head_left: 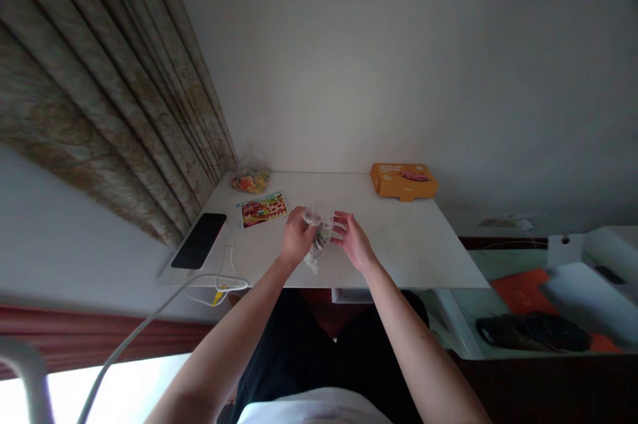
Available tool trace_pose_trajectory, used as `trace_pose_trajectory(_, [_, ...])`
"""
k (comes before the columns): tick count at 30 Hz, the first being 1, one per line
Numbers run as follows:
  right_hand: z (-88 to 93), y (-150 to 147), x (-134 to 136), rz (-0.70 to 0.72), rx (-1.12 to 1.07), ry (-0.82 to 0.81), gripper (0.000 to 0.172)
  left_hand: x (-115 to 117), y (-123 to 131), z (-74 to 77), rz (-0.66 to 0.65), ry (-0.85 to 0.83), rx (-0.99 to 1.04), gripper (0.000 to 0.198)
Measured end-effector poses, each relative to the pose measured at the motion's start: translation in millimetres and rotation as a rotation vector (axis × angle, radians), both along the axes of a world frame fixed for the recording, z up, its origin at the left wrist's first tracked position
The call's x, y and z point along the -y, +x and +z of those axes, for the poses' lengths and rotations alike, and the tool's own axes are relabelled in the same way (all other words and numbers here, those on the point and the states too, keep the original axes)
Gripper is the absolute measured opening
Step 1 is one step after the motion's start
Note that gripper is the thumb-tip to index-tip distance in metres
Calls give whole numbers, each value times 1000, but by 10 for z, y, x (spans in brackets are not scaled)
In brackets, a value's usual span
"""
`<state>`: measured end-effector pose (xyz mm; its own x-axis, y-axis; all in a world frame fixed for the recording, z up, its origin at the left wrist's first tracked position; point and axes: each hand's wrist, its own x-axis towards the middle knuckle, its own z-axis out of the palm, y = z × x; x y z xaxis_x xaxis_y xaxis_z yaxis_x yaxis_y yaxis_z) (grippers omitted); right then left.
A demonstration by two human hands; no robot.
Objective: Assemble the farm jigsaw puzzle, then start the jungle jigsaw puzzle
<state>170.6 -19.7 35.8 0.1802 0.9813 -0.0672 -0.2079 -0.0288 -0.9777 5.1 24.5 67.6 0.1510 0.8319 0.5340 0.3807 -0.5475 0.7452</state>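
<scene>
A crinkled clear plastic bag [319, 241] with small, pale and greenish pieces in it is over the front middle of the white table [409, 244]. My left hand [298, 236] is closed on the bag's left side, thumb across the plastic. On the other side, my right hand [355, 239] has its fingers spread, their tips close to the bag's right edge. Whether those tips touch the plastic I cannot tell. Blur keeps the pieces inside from being made out.
A colourful picture card [263, 210] lies left of the hands, with a bag of coloured pieces [250, 179] behind it. An orange box [403, 181] stands at the back right. A black phone-like slab [199, 241] and a white cable [230, 264] occupy the left edge.
</scene>
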Motion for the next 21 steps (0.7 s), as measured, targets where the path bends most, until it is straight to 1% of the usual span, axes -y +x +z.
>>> trace_pose_trajectory(2, [-152,83,-13,-139,81,22,65,-121,-70,70,66,-43,155,19])
trace_pose_trajectory(4, [-303,171,-3,-251,183,48,62,-305,-201,178,129,-58,280,19])
trace_pose_trajectory(6, [-424,238,19,-294,229,68,58,-545,-396,312,200,-11,317,18])
trace_pose_trajectory(8, [-501,271,39,-290,243,82,54,-817,-644,460,285,38,265,18])
trace_pose_trajectory(9, [-524,276,44,-278,255,86,53,-956,-778,535,361,52,207,17])
trace_pose_trajectory(11, [-545,269,46,-250,299,88,50,-1221,-1048,677,498,50,-39,14])
trace_pose_trajectory(14, [-535,246,41,-218,378,89,48,-1543,-1396,831,533,8,-172,8])
trace_pose_trajectory(17, [-508,231,44,-203,428,93,46,-1741,-1627,867,544,-75,-315,3])
trace_pose_trajectory(19, [-494,226,46,-197,440,95,45,-1809,-1717,822,553,-143,-404,8])
trace_pose_trajectory(21, [-489,223,44,-189,446,100,44,-1846,-1773,742,524,-200,-455,16])
